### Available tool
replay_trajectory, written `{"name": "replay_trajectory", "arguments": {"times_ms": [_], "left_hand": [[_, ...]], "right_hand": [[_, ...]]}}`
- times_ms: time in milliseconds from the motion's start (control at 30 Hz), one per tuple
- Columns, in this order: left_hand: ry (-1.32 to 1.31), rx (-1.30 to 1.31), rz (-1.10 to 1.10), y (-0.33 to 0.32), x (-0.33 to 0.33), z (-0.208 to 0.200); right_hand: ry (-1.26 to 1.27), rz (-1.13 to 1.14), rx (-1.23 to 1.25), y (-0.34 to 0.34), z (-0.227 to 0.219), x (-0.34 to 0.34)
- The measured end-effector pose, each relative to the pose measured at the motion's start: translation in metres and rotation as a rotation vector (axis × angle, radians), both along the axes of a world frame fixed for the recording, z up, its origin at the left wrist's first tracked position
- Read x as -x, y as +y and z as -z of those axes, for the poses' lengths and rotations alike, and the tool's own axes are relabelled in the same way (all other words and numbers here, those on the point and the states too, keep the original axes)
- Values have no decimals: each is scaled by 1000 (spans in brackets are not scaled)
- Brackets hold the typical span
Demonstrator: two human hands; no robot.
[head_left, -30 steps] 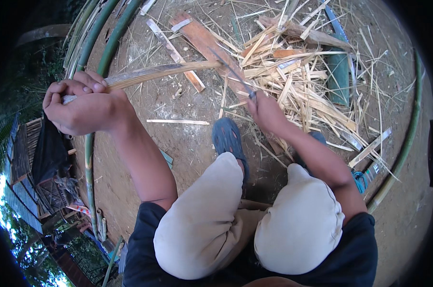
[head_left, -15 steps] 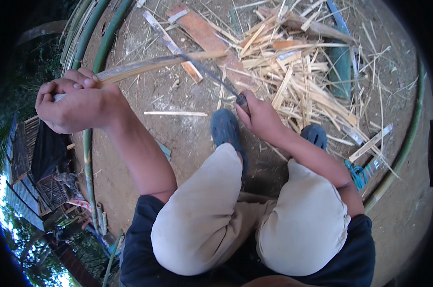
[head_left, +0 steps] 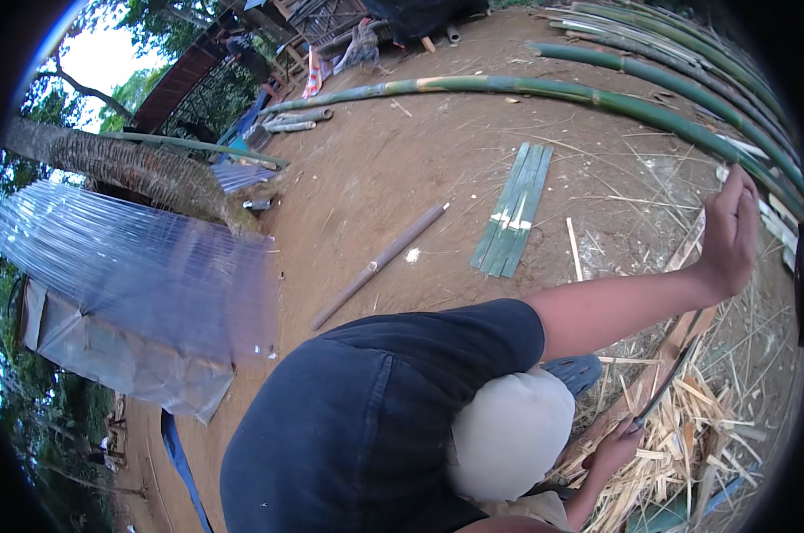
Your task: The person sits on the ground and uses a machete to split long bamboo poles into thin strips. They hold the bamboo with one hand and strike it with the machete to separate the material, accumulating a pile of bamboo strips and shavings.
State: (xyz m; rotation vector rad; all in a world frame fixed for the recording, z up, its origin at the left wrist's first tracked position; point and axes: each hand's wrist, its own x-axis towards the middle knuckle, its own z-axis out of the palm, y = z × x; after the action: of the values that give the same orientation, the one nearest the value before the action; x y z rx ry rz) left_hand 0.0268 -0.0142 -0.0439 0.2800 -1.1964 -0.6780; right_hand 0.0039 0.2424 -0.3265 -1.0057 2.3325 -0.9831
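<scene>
A crouching person's left hand (head_left: 732, 233) is raised at the end of an outstretched arm, its fingers curled; whether it is clamped on anything cannot be told from this angle. The right hand (head_left: 617, 447), lower down by the bent knee, is wrapped around the handle of a long-bladed knife (head_left: 665, 385), whose dark blade angles up and away from that hand, beside a heap of pale split strips (head_left: 677, 466). Left of the left hand, four-sided green bamboo slats (head_left: 514, 213) lie side by side on the dirt ground (head_left: 473, 293), and a green bamboo pole (head_left: 509, 85) curves past above them.
</scene>
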Motion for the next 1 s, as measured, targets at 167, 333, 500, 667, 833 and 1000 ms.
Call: {"name": "replay_trajectory", "arguments": {"times_ms": [167,333,500,667,833,1000], "left_hand": [[58,-39,52,-4,5,-1],[36,-17,64,-10,7,-6],[29,-60,77,-19,-1,-2],[29,-30,153,-13,-17,2],[36,10,249,3,-24,1],[26,-62,548,5,-71,-29]], "right_hand": [[67,-57,-63,-11,-16,4],[103,37,-184,-4,35,22],[-8,-9,-140,-3,62,26],[-119,39,-136,-2,65,32],[-30,35,-97,4,61,29],[33,-9,-226,3,8,20]]}}
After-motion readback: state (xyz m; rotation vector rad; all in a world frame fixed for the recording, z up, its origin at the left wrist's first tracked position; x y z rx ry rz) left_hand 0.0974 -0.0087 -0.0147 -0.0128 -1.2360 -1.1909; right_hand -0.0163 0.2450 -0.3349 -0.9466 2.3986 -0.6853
